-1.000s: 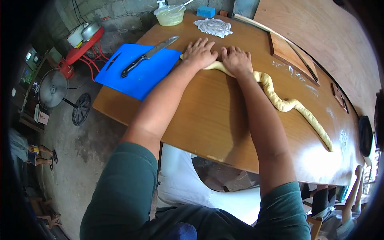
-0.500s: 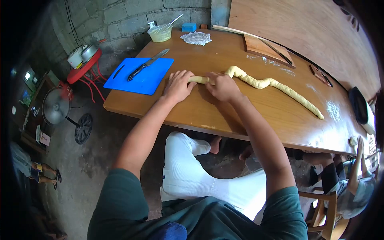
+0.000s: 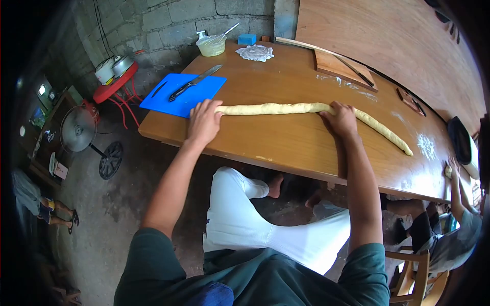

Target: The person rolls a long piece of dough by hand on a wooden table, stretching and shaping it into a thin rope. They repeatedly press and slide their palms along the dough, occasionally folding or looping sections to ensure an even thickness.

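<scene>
Across the wooden table, the head view gives us a long dough rope, nearly straight between our hands, which are well apart. Our left hand is clamped on its left end, by the near corner of the blue cutting board, where a knife lies. Our right hand grips it farther along, and beyond, it slants towards some white powder. Behind, we have a whisk in a bowl, a crumpled white cloth and a blue block

- Your table: smooth, glossy wood.
- Left on your table, the cutting board: smooth plastic.
- Near your table's far edge, the rag: crumpled cloth.
- Beyond your table, the wall: rough.
</scene>
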The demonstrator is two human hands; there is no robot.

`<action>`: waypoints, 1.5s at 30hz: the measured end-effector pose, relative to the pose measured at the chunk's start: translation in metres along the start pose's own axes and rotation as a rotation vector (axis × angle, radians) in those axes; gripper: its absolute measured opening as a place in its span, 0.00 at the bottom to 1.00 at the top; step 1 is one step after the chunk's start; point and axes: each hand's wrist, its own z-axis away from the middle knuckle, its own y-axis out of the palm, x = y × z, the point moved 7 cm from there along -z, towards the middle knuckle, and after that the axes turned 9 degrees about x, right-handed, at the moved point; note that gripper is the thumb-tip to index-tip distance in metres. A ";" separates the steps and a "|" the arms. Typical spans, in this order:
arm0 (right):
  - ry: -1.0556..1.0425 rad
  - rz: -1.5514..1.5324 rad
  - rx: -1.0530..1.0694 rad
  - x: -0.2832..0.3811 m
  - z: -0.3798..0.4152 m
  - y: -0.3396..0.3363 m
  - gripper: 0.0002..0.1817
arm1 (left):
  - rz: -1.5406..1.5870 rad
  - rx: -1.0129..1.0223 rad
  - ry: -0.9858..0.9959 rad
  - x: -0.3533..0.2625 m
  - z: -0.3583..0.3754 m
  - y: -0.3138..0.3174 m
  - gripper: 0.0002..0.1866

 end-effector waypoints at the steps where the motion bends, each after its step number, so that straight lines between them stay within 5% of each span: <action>1: 0.037 -0.007 -0.004 -0.003 -0.001 -0.011 0.27 | -0.041 -0.061 0.036 -0.015 -0.002 0.000 0.19; 6: 0.163 0.015 -0.135 -0.039 0.031 -0.043 0.29 | 0.254 0.088 0.345 -0.115 -0.011 0.037 0.31; 14: 0.421 0.011 -0.116 -0.096 0.062 -0.052 0.28 | 0.156 0.280 0.262 -0.127 -0.036 0.091 0.36; 18: 0.339 0.062 0.128 -0.032 0.057 -0.047 0.28 | 0.172 0.282 0.224 -0.129 -0.032 0.084 0.35; 20: 0.274 0.120 0.175 -0.002 0.052 -0.036 0.30 | -0.016 0.070 0.205 -0.131 -0.026 0.070 0.34; 23: -0.114 -0.067 0.089 0.089 0.049 -0.023 0.28 | 0.020 0.075 0.305 -0.137 -0.022 0.069 0.34; 27: -0.175 -0.234 0.358 0.152 0.029 0.027 0.33 | 0.190 0.258 0.242 -0.126 -0.030 0.090 0.34; 29: -0.149 0.040 0.266 0.148 0.013 0.056 0.38 | 0.145 0.277 0.237 -0.122 -0.038 0.100 0.36; 37: 0.150 0.011 0.476 0.083 -0.103 0.101 0.42 | 0.041 0.429 -0.053 -0.101 -0.131 0.136 0.42; 45: 0.338 0.040 0.400 0.020 -0.194 0.122 0.49 | 0.120 0.415 -0.221 -0.070 -0.233 0.175 0.42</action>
